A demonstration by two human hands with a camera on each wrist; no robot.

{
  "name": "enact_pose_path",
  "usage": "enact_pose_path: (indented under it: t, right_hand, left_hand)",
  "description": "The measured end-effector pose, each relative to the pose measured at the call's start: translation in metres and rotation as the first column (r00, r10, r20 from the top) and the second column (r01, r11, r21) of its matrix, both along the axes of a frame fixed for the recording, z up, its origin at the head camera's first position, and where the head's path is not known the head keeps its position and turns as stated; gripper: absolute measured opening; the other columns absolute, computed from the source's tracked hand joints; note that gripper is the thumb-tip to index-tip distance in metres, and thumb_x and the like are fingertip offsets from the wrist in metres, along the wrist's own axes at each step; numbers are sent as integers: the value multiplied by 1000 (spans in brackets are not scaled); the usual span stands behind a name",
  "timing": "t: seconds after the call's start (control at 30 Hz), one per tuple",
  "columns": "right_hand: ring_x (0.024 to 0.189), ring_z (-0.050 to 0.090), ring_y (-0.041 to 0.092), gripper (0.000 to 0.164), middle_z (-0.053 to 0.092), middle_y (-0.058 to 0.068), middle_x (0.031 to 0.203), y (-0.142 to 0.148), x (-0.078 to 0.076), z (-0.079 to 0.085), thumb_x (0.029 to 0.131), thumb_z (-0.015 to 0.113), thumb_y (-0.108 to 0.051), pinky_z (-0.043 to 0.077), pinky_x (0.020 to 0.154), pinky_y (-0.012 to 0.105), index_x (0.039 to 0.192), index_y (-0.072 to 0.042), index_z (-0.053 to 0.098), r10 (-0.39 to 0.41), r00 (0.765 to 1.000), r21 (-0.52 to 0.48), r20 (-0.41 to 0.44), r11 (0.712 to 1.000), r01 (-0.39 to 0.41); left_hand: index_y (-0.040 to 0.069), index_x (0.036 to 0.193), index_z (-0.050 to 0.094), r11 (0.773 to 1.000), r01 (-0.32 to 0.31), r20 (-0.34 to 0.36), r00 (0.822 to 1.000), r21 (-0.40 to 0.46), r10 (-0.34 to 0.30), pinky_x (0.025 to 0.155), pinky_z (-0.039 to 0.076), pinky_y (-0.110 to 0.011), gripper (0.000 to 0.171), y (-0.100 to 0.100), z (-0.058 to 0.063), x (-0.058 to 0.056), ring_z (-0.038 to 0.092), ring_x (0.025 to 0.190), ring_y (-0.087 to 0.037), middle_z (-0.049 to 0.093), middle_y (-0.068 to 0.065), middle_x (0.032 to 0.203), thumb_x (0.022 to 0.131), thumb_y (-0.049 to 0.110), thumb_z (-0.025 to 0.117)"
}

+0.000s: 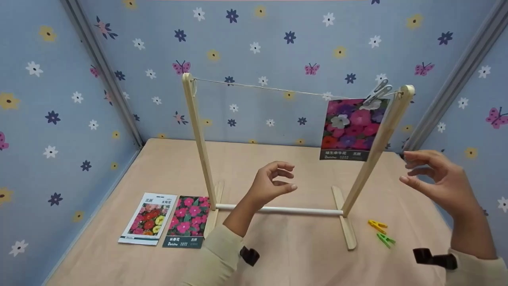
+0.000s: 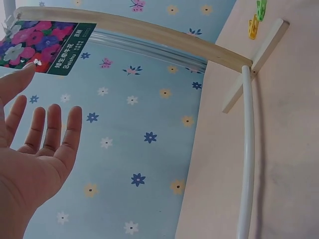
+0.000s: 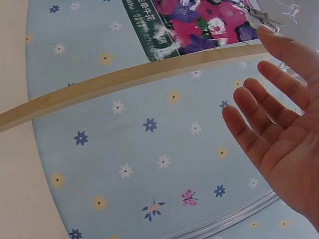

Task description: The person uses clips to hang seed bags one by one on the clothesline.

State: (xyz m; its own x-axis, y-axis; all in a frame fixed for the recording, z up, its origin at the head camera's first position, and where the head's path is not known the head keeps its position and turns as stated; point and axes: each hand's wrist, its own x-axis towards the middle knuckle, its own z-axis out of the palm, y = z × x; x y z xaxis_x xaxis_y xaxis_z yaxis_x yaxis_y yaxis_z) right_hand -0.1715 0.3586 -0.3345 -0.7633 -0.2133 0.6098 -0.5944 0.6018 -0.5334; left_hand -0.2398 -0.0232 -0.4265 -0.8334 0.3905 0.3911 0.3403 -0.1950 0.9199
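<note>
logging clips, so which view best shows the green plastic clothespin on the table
The head view: the whole green plastic clothespin lies there unobstructed. The left wrist view cuts it off at the top edge; the right wrist view doesn't show it.

3 pale blue walls point(image 1: 270, 26) enclose the tabletop point(image 1: 301, 242), printed with yellow, white and navy flowers and pink butterflies. 2 grey posts, on the left point(image 1: 101, 71) and right point(image 1: 456, 71), mark the rear corners. The tabletop's surface is pale peach; the light is soft.
</note>
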Motion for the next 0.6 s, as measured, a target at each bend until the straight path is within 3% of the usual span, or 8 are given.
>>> enact_pose_path:
  t: [0.23, 0.6]
  right_hand:
    - [98, 57, 9, 55, 58, 2, 118, 6, 6, -21, 75, 74, 16, 48, 83, 9, 127, 3, 60, 0, 999, -25, 50, 1000, 2]
    - [95, 58, 9, 52, 59, 1, 115, -1, 17, -54, 73, 75, 17, 49, 82, 9, 122, 4, 63, -100, 991, -119, 85, 987, 110]
  left_hand:
    - [-9, 119, 58, 1000, -22, -6, 1000, -17, 22, 91, 48, -57, 42, -14, 15, 23, 54, 108, -47, 59, -9, 113, 80, -9, 73]
    - [-9, 116, 59, 996, -67, -39, 997, -62, 65, 90, 49, -59, 41, -37, 7, 33, 57, 105, -47, 60, -11, 111, 79, -8, 74]
